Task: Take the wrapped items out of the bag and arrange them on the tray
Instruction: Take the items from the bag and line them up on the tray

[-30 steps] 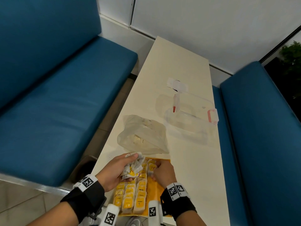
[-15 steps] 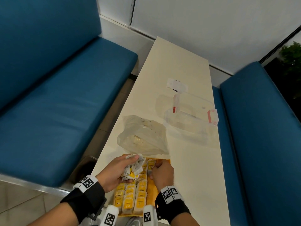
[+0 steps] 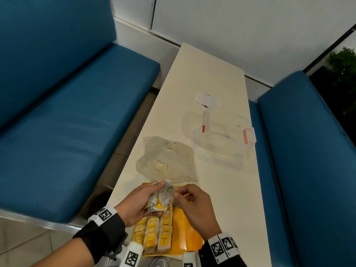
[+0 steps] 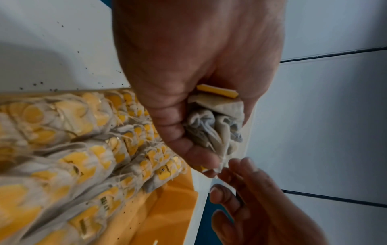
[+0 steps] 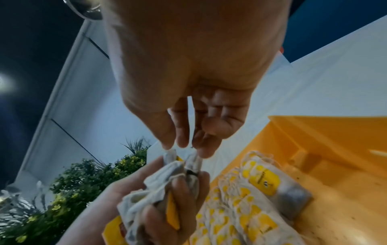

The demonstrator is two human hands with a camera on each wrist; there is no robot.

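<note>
Over tray point(image 3: 189, 236): L hand point(image 3: 134, 205) grips packets point(image 3: 160, 199).

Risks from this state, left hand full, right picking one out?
1. The left hand grips a crumpled bunch; the right hand pinching one sachet may drag out others.
2. Their strings look tangled, so neighbours could follow.
3. Dropped sachets would disturb the rows on the tray.

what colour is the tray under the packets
Orange-yellow tray; right wrist view shows it best.

bare tray point(image 3: 189, 231) right side reachable from above, packed rows point(image 3: 154, 235) fill left (bag point(image 3: 167, 160) blocks beyond)
</note>
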